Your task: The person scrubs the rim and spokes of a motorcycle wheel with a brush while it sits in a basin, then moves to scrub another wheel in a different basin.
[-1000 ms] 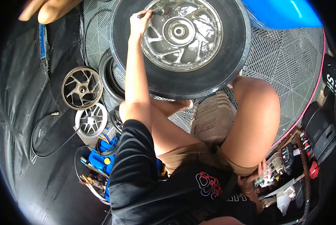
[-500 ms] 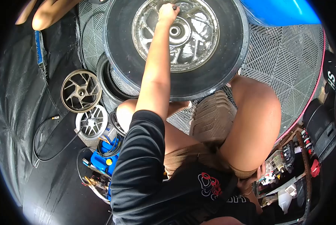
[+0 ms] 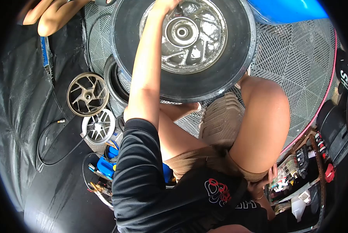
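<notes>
My left hand (image 3: pixel 167 4) is at the top edge of the view, over the upper part of a metal wheel rim (image 3: pixel 195 64) that looks wet. Its fingers are bent together, partly cut off, and what they hold is too small to tell. The rim lies flat on a large black tire (image 3: pixel 216 83) in front of my legs. Low on the right, my right hand (image 3: pixel 264 181) rests against my thigh by the hem of my brown shorts, fingers apart and holding nothing.
A bronze wheel (image 3: pixel 88 94), a white wheel (image 3: pixel 99 126) and a smaller tire (image 3: pixel 113 83) are on the left. A blue container (image 3: pixel 286 9) is at top right, above grey floor tiles. A tool rack (image 3: pixel 318 194) stands at lower right. Another person's bent limb (image 3: pixel 51 25) shows at top left.
My left hand has moved up and left over the rim, partly out of view. My right hand stays at my thigh. The view has shifted slightly.
</notes>
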Available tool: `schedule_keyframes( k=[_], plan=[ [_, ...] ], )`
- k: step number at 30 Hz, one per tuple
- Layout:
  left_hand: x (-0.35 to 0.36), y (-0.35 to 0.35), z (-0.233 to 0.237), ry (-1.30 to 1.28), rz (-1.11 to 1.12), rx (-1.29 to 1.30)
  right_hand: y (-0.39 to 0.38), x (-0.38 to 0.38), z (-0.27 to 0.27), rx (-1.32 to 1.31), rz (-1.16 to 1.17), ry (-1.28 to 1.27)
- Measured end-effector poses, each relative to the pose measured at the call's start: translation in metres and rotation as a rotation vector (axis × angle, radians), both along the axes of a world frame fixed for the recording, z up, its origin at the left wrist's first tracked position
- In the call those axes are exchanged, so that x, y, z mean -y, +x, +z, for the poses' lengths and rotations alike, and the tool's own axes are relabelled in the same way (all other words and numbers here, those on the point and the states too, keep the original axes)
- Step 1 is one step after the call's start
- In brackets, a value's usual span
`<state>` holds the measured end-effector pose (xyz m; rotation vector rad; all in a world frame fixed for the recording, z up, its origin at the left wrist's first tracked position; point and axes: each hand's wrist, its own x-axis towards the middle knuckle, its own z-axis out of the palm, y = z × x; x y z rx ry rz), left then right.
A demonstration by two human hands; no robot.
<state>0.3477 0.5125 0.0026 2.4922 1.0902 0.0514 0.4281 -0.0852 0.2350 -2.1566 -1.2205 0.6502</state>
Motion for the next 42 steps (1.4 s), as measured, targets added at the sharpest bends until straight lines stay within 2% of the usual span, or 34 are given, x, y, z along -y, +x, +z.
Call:
schedule_keyframes(
  k=[1, 2, 5, 12, 21, 22, 23, 25, 27, 28, 29, 31, 33, 35, 37, 38, 39, 41, 42],
  plan=[
    [-0.002, 0.009, 0.009, -0.031, -0.027, -0.065, 0.0, 0.002, 0.0, 0.003, -0.003, -0.002],
    [0.003, 0.018, 0.025, -0.21, 0.092, -0.108, -0.002, 0.005, 0.0, 0.032, -0.023, -0.04],
    [0.011, 0.033, 0.039, -0.271, 0.037, -0.23, -0.001, 0.001, 0.001, 0.024, -0.018, -0.046],
    [0.049, 0.052, 0.028, -0.17, -0.302, -0.137, 0.0, -0.002, 0.001, -0.048, -0.019, 0.003],
    [0.075, 0.054, 0.028, -0.266, -0.342, -0.24, -0.002, -0.004, 0.0, 0.013, -0.074, -0.038],
    [0.077, 0.05, 0.015, -0.207, -0.425, -0.258, -0.002, -0.003, 0.0, 0.011, -0.074, -0.036],
    [0.081, 0.05, 0.021, -0.147, -0.507, -0.275, -0.001, -0.003, -0.001, 0.016, -0.06, -0.033],
    [0.08, 0.046, 0.035, -0.181, -0.51, -0.292, -0.001, -0.002, -0.002, 0.023, -0.048, -0.029],
    [0.069, 0.037, 0.045, -0.446, -0.285, -0.15, -0.002, -0.001, -0.001, 0.012, -0.062, -0.053],
    [0.083, 0.028, 0.084, -0.369, -0.303, 0.277, -0.002, 0.0, -0.001, 0.012, -0.062, -0.057],
    [0.067, 0.023, 0.089, -0.436, -0.187, -0.019, -0.002, 0.0, -0.001, 0.011, -0.065, -0.052],
    [0.054, 0.011, 0.084, -0.508, 0.104, 0.04, -0.002, 0.001, -0.002, 0.008, -0.064, -0.049],
    [0.026, -0.002, 0.063, -0.406, 0.057, 0.013, -0.002, 0.003, -0.003, 0.005, -0.068, -0.033],
    [0.023, -0.014, 0.046, -0.407, 0.029, 0.094, -0.003, 0.004, -0.004, 0.019, -0.07, -0.036],
    [0.03, -0.018, 0.032, -0.419, 0.146, 0.278, -0.003, 0.004, -0.003, 0.035, -0.072, -0.039],
    [0.039, -0.013, 0.046, -0.228, 0.133, -0.03, -0.003, 0.004, -0.002, 0.037, -0.074, -0.042],
    [0.028, -0.025, 0.001, -0.263, 0.097, 0.005, -0.003, 0.003, -0.002, 0.038, -0.078, -0.045],
    [0.027, -0.034, -0.05, -0.008, 0.073, -0.195, -0.003, 0.002, -0.002, 0.046, -0.08, -0.042],
    [0.01, -0.036, -0.074, -0.075, 0.009, -0.1, -0.003, 0.003, -0.002, 0.055, -0.083, -0.033]
  ],
)
